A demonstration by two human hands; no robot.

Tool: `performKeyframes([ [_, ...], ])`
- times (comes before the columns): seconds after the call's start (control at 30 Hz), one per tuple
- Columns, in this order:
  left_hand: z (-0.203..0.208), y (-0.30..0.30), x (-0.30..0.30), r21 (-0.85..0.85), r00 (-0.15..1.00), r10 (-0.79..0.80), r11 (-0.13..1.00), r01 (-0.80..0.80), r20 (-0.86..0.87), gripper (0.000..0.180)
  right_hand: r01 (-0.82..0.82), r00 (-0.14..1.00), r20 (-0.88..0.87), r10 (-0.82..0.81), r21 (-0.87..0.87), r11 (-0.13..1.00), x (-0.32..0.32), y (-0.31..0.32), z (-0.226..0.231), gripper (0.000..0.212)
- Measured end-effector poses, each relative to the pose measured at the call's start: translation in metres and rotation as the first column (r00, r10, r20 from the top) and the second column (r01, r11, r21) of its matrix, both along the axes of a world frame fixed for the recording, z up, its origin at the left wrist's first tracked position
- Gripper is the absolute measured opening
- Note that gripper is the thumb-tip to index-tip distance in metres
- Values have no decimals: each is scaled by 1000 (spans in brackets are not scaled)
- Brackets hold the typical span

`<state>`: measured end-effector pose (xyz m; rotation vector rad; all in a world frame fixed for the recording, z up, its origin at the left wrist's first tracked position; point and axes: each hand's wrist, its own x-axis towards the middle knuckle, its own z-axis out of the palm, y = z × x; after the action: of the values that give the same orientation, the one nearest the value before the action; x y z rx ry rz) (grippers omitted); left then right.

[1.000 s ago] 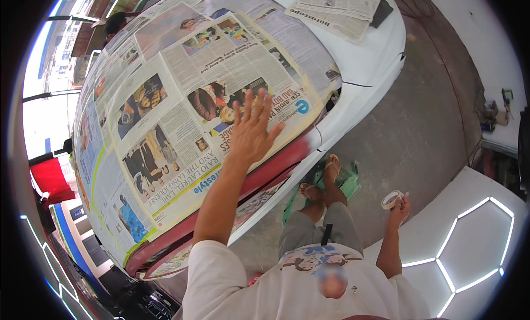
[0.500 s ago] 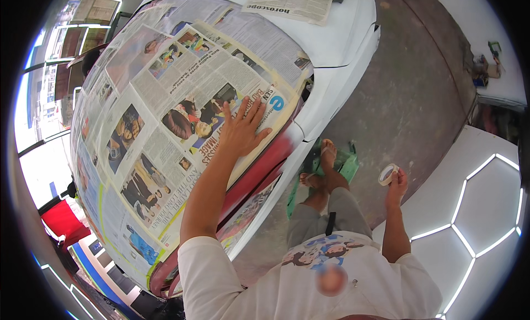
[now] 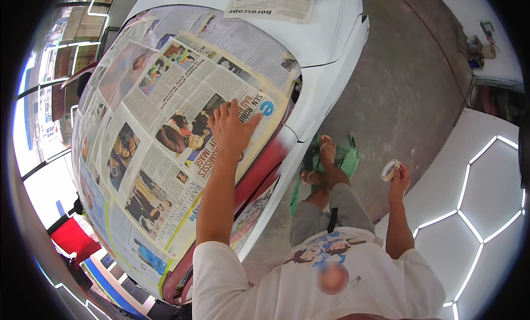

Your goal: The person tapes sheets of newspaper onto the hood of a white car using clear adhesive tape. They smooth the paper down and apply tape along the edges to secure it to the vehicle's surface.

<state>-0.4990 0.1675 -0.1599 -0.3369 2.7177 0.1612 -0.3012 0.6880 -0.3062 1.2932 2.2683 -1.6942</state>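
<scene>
My left hand (image 3: 232, 129) rests on newspaper sheets (image 3: 182, 99) that cover the car's windshield. Its fingers are apart and slightly bent, with nothing held in them. Pale masking tape (image 3: 274, 119) runs along the sheets' edge, beside the car's red and white pillar (image 3: 264, 164). Off to the right, away from the car, my right hand (image 3: 401, 183) grips a roll of masking tape (image 3: 390, 170) by its rim. The roll's hole faces partly upward.
Loose newspaper (image 3: 270, 12) lies on the car's white hood (image 3: 326, 38). My feet stand on a green platform (image 3: 348, 157) beside the car. Small items (image 3: 479, 51) sit by the far right wall, and a white panel with glowing hexagon lines (image 3: 469, 182) is at right.
My left hand has drawn its fingers in from a flat spread while staying on the newspaper. The head view has shifted slightly. My right hand still holds the tape roll.
</scene>
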Motion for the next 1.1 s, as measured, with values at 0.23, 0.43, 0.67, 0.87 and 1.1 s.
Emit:
performKeyframes([
  [0.23, -42, 2, 30, -187, 954, -95, 981, 42, -285, 67, -32, 999, -29, 34, 47, 998, -25, -25, -1, 31],
  [0.43, -53, -7, 22, -140, 941, -108, 988, 66, -321, 45, 5, 1000, -26, -8, -114, 993, -58, -68, 18, 29],
  [0.67, -68, -9, 13, -129, 906, -176, 982, 135, -385, 21, -17, 998, -54, 11, -105, 994, -63, -95, 15, 30],
  [0.87, -72, -4, 13, -237, 858, -297, 948, 212, -420, 20, -156, 986, -75, 151, -65, 986, -86, -122, 16, 45],
  [1.1, -71, -7, 17, -223, 830, -326, 943, 249, -453, 20, 43, 946, -297, -130, -283, 958, -161, -181, 37, 77],
])
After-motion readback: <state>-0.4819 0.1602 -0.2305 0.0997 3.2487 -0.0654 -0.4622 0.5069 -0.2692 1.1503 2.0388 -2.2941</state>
